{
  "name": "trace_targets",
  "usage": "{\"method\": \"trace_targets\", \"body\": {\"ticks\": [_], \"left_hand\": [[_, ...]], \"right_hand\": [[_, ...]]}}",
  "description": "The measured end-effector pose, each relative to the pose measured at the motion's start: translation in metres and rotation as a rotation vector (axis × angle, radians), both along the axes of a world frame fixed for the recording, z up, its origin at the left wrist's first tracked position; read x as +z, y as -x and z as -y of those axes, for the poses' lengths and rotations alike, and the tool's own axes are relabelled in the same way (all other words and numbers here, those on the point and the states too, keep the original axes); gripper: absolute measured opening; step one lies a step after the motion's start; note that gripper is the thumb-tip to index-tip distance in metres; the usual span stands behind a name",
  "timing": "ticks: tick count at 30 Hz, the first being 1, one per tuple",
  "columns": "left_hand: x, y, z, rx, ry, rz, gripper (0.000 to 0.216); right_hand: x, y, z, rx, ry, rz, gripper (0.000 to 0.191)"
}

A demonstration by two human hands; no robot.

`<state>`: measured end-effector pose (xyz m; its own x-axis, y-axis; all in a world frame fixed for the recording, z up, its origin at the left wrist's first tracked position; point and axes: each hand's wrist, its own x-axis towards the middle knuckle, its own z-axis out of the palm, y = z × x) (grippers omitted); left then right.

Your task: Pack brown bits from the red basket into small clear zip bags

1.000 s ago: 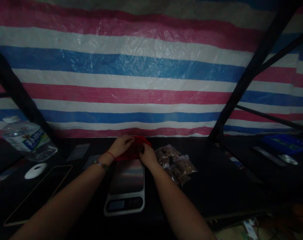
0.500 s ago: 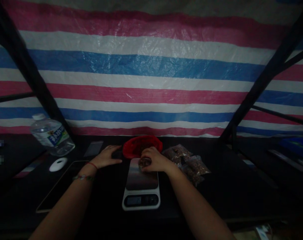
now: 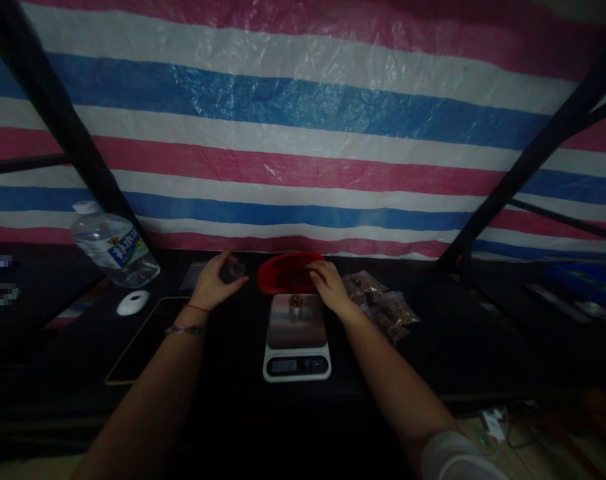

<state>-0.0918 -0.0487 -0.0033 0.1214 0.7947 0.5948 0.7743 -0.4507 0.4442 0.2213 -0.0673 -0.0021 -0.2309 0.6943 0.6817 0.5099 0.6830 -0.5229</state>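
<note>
— Your right hand (image 3: 329, 283) has come off the scale (image 3: 297, 335) since half a second ago and gone back to the red bowl (image 3: 287, 273), leaving a small brownish lump (image 3: 296, 304) sitting alone on the far end of the plate.

— And your left hand (image 3: 213, 283)? It was flat on the table (image 3: 483, 347) before.

— It's lifted now, left of the bowl, fingers curled round something small and dark. Too dim to tell what it is.

— How are your right fingers set?

— Bent down over the near right rim of the bowl, close together. You can't see whether they pinch anything; the bowl's contents are just a dark mass.

— So where does the lump sit against your hands?

— Between them, nearer you than the bowl, touching neither hand. The scale's display faces you, unreadable from here.

— What's around you?

— Clear bags of brown bits (image 3: 383, 307) just right of your right wrist. On your left, a flat dark tablet (image 3: 137, 340) under your forearm, a white puck-like thing (image 3: 133, 303) beyond it, and a water bottle (image 3: 113, 245) leaning by the black frame post. Striped tarp (image 3: 303, 120) hangs behind everything.
</note>
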Motion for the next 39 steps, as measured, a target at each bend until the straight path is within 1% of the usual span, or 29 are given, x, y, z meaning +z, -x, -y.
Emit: {"method": "trace_targets", "body": {"ticks": [1,2,4,7,9,11,14,16,18,20,24,26,32,35,39], "left_hand": [[0.007,-0.008,0.003,0.013,-0.068,-0.002,0.078],[0.015,-0.018,0.006,-0.004,-0.110,-0.030,0.080],[0.031,-0.042,0.011,-0.112,-0.149,-0.126,0.081],[0.053,-0.077,0.015,-0.294,-0.220,-0.293,0.073],[0.062,-0.094,0.017,-0.378,-0.241,-0.345,0.067],[0.066,-0.104,0.018,-0.416,-0.234,-0.370,0.063],[0.062,-0.108,0.020,-0.434,-0.193,-0.375,0.064],[0.055,-0.108,0.020,-0.421,-0.181,-0.367,0.067],[0.047,-0.107,0.021,-0.399,-0.184,-0.361,0.068],[0.041,-0.106,0.021,-0.389,-0.180,-0.358,0.066],[0.034,-0.097,0.019,-0.369,-0.154,-0.305,0.062],[0.029,-0.090,0.016,-0.329,-0.126,-0.255,0.062],[0.011,-0.070,0.008,-0.238,-0.007,-0.107,0.053],[0.006,-0.067,0.007,-0.227,0.099,-0.127,0.053],[0.001,-0.065,0.002,-0.168,0.214,-0.143,0.053]], "right_hand": [[0.001,0.001,0.000,-0.012,-0.009,-0.029,0.020],[0.003,0.003,0.001,-0.003,-0.015,-0.051,0.020],[0.009,0.009,0.004,0.067,-0.026,-0.071,0.020],[0.022,0.018,0.010,0.165,-0.020,-0.053,0.022],[0.028,0.023,0.012,0.159,0.022,-0.047,0.022],[0.031,0.025,0.013,0.133,0.102,-0.050,0.022],[0.026,0.027,0.010,0.110,0.221,-0.061,0.023],[0.020,0.027,0.009,0.078,0.251,-0.071,0.027],[0.016,0.028,0.010,0.035,0.242,-0.085,0.032],[0.014,0.029,0.013,0.022,0.198,-0.083,0.032],[0.016,0.022,0.020,0.086,0.064,-0.068,0.016],[0.017,0.014,0.021,0.072,0.040,-0.073,0.016],[0.011,-0.006,0.013,-0.011,0.092,0.037,0.025],[0.005,-0.007,0.009,-0.051,0.115,0.067,0.029],[-0.006,-0.006,0.001,-0.107,0.201,0.130,0.037]]}}
